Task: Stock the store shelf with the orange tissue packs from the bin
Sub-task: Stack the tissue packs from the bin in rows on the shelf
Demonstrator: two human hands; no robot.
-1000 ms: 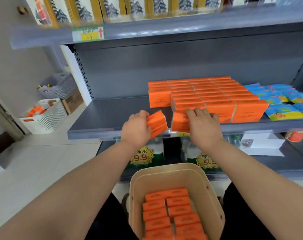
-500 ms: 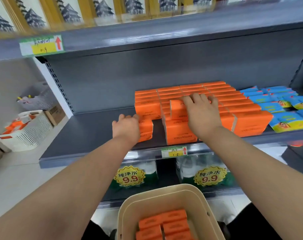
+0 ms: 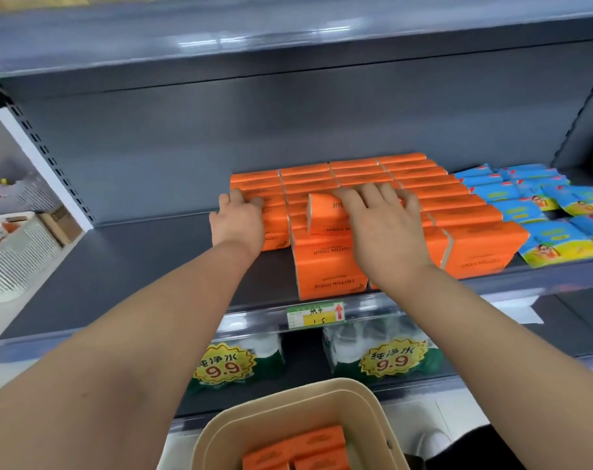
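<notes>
Right hand: fingers spread, nearly straight, pressing tilted orange tissue pack atop shelf stack. Left hand: fingers curled, seemingly clasping end pack; fingertips hidden.

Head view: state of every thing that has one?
left hand, against the left column's front packs, grip unclear
right hand, fingers straight, pressing the tilted pack
tilted pack, atop the second column, not yet flat
stacked packs, lying flat in tidy rows
bin, partly filled
</notes>
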